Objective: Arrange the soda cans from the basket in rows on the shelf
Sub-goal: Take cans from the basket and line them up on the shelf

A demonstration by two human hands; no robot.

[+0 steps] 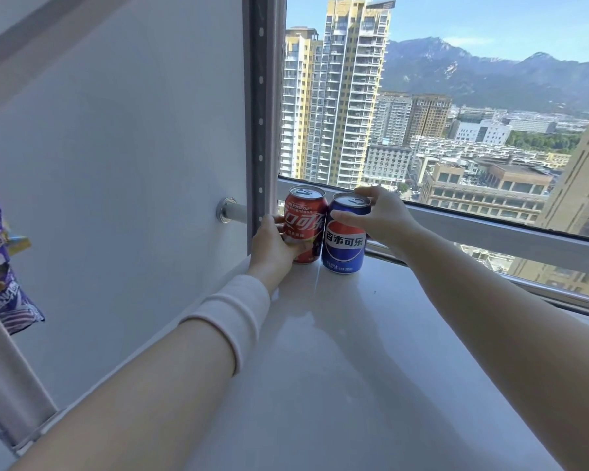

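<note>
Two soda cans stand upright side by side at the far end of the white shelf (371, 351), just in front of the window frame (490, 229). The red can (308, 222) is on the left, close beside the grey perforated upright (261, 124); the blue can (346, 239) is on the right, touching or nearly touching it. The left hand (272, 244) is wrapped around the lower left side of the red can, fingers closed on it. The right hand (383, 215) grips the blue can near its top rim, thumb across the front and fingers behind. A pale sleeve (233, 314) covers the left wrist. A purple snack bag (0, 266) hangs at the far left edge, well apart from the cans. High-rise buildings and mountains show through the window.
</note>
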